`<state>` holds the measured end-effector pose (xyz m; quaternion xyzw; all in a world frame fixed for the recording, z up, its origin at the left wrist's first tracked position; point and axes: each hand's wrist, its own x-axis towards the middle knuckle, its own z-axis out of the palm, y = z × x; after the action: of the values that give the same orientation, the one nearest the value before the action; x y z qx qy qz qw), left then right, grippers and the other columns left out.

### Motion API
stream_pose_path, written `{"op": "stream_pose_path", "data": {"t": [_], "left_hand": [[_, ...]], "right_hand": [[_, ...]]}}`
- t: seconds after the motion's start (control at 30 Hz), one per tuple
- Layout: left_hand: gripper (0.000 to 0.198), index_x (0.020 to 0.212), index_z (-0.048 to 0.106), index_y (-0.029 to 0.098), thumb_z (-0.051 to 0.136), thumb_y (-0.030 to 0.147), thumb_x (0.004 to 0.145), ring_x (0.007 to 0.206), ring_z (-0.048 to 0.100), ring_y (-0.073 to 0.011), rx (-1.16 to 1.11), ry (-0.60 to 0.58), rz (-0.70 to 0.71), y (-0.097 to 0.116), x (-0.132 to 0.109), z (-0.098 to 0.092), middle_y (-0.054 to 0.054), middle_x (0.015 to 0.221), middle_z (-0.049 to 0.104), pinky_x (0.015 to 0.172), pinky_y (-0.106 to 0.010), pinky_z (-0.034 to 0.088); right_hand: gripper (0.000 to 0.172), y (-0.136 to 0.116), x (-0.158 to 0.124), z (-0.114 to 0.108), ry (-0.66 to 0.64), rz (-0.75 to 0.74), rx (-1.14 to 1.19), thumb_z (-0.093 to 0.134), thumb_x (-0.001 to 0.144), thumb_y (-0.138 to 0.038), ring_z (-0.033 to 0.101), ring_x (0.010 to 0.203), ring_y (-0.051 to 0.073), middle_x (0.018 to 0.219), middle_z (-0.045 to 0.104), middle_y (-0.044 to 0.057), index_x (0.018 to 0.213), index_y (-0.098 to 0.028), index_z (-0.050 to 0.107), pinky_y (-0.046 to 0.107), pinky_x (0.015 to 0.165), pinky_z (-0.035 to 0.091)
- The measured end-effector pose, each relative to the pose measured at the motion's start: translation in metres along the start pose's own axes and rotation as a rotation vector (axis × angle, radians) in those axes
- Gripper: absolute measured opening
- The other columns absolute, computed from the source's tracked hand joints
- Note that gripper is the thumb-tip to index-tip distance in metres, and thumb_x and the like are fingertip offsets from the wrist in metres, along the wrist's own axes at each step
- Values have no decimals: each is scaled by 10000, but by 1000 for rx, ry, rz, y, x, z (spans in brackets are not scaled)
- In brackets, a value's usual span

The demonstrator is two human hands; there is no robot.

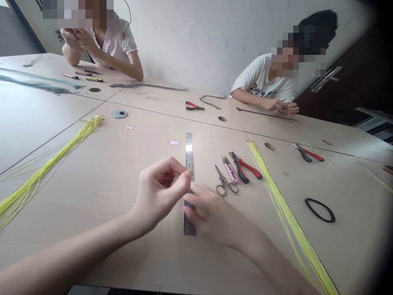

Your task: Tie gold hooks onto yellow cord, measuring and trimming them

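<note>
My left hand [166, 190] is pinched over a metal ruler [189, 153], with a tiny yellow piece [190, 169] showing at its fingertips, apparently the end of a cord. Just below and to the right, my right hand [208, 211] is blurred by motion, its fingers crossing the ruler; whether it holds anything cannot be made out. The ruler lies lengthwise away from me. One bundle of yellow cords [70, 149] stretches over the left side of the table, and another bundle of yellow cords [284, 209] runs down the right side.
Right of the ruler lie scissors [225, 182], pink snips [230, 169] and red-black pliers [244, 166]. Farther right are a black oval ring [320, 209] and cutters [308, 153]. Two people sit across the table [92, 237], near grey cords [150, 86] and more pliers [194, 106].
</note>
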<state>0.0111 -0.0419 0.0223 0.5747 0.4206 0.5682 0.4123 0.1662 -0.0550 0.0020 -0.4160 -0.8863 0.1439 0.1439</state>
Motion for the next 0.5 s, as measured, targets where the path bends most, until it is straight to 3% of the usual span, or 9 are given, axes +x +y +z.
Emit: {"op": "stream_pose_path", "data": {"t": [0.07,0.13,0.2,0.3,0.4,0.5], "left_hand": [[192,552,491,174,564,165,729,481,405,-65,26,34,-21,-3,5,-1,48,508,448,424,-176,335],[189,549,495,165,562,156,725,495,420,-64,42,62,-26,-6,11,-3,44,520,469,432,-171,335],[183,552,501,159,559,157,726,486,412,-61,48,86,-20,-10,17,-4,46,515,467,427,-172,316],[178,558,501,158,558,156,727,484,408,-61,37,120,-7,-17,25,-6,49,514,455,442,-183,314],[187,556,484,165,546,135,731,488,402,-59,-5,136,9,-23,31,-7,50,531,445,467,-192,330],[192,563,475,168,538,126,738,482,392,-56,-50,124,16,-26,33,-7,50,539,436,470,-196,330]], "right_hand": [[290,-6,-3,5,-110,-9,-6,518,854,-210,463,1229,270,1304,523,134,1132,-147,569,455,956,472],[334,-10,-4,4,-139,-21,24,523,858,-222,442,1253,275,1328,503,151,1172,-111,555,450,996,446],[278,-12,-2,-2,-113,-16,119,519,864,-211,551,1148,236,1239,584,131,1115,-119,597,385,948,498],[207,-12,3,-11,28,33,227,504,867,-171,653,948,173,1050,679,72,1024,-157,638,331,853,550],[217,-15,2,-8,112,81,186,490,871,-165,644,977,191,1040,689,67,1020,-165,648,387,884,535],[290,-30,-12,8,75,108,166,456,888,-173,583,1110,214,1158,647,98,1127,-123,613,423,971,486]]}}
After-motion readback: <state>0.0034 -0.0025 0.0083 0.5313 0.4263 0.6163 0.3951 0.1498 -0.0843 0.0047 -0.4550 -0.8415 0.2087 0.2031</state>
